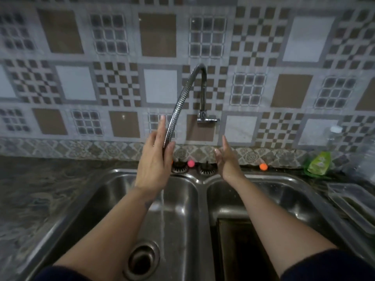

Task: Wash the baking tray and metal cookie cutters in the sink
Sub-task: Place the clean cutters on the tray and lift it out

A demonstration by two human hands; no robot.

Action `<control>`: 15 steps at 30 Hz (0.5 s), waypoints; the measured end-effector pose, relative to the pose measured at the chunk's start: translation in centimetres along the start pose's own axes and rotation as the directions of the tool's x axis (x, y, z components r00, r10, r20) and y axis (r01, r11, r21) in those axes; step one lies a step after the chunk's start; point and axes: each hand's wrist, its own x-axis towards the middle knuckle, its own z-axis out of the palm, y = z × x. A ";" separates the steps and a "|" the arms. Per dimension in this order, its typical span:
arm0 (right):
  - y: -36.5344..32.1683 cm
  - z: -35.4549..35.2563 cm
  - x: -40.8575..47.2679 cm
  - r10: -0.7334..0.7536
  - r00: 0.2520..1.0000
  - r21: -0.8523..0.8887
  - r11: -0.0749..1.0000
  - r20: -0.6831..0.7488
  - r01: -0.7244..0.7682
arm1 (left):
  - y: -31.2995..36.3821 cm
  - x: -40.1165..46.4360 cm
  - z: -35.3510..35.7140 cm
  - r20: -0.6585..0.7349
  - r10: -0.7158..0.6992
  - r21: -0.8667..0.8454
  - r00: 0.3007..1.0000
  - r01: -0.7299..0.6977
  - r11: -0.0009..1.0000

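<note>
Baking tray point(229, 250), apparently the dark slab lying front-to-back in the sink's point(202, 191) right basin, sits below the empty, straight-fingered right hand point(228, 161); the left hand point(154, 159), fingers straight, touches the faucet hose point(178, 106).

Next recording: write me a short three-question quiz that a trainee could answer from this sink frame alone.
1. True or false: a stream of water falls into the left basin.
2. Which hand touches the hose? A the left hand; B the right hand; C both.
3. Fill in: the dark tray lies in the ___ basin.

Key: 1 true; 2 A; 3 right basin.
</note>
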 end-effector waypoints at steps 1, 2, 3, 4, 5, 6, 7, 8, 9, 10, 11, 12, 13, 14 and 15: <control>-0.4 0.1 1.1 0.004 0.999 0.016 1.000 -0.044 -0.004 | 0.0 0.6 0.2 0.021 -0.009 -0.049 1.000 0.010 0.999; -0.7 0.1 2.1 0.001 0.997 0.041 0.999 -0.077 0.002 | -0.1 1.0 0.4 0.035 -0.014 -0.111 0.999 0.018 0.994; -0.8 0.1 3.1 -0.028 0.995 0.070 0.997 -0.098 0.035 | -0.3 1.4 0.7 0.046 -0.016 -0.177 0.999 0.024 0.984; -0.8 0.2 4.2 -0.078 0.991 0.091 0.992 -0.109 0.088 | -0.6 1.6 1.0 0.055 -0.022 -0.234 0.998 0.035 0.972; -0.9 0.3 5.3 -0.128 0.984 0.101 0.985 -0.121 0.141 | -0.9 1.7 1.3 0.061 -0.027 -0.276 0.998 0.043 0.960; -0.8 0.4 6.3 -0.160 0.978 0.102 0.980 -0.131 0.174 | -1.2 1.8 1.6 0.059 -0.022 -0.303 0.998 0.038 0.952; -0.8 0.5 7.3 -0.176 0.975 0.097 0.977 -0.138 0.190 | -1.5 1.8 1.9 0.052 -0.007 -0.328 0.999 0.023 0.945; -0.8 0.7 8.0 -0.184 0.972 0.092 0.976 -0.147 0.199 | -1.7 1.8 2.2 0.042 0.015 -0.357 0.999 0.001 0.934; -0.6 0.8 8.7 -0.189 0.969 0.085 0.975 -0.159 0.204 | -1.9 1.7 2.4 0.034 0.042 -0.386 0.999 -0.026 0.922; -0.6 1.0 9.2 -0.191 0.965 0.077 0.975 -0.178 0.207 | -2.1 1.7 2.6 0.026 0.072 -0.405 0.997 -0.056 0.913; -0.6 1.2 9.6 -0.192 0.960 0.066 0.976 -0.205 0.209 | -2.3 1.6 2.7 0.020 0.101 -0.417 0.995 -0.083 0.905; -0.8 1.3 10.0 -0.193 0.953 0.052 0.976 -0.234 0.211 | -2.4 1.6 2.7 0.018 0.122 -0.427 0.992 -0.102 0.898; -1.3 1.3 10.5 -0.189 0.948 0.034 0.978 -0.258 0.204 | -2.5 1.6 2.8 0.022 0.131 -0.436 0.991 -0.109 0.893; -1.9 1.3 11.0 -0.174 0.946 0.011 0.983 -0.273 0.184 | -2.5 1.6 2.9 0.028 0.132 -0.449 0.991 -0.105 0.887; -2.6 1.2 11.6 -0.154 0.948 -0.020 0.988 -0.279 0.155 | -2.5 1.6 2.9 0.034 0.131 -0.464 0.991 -0.100 0.880</control>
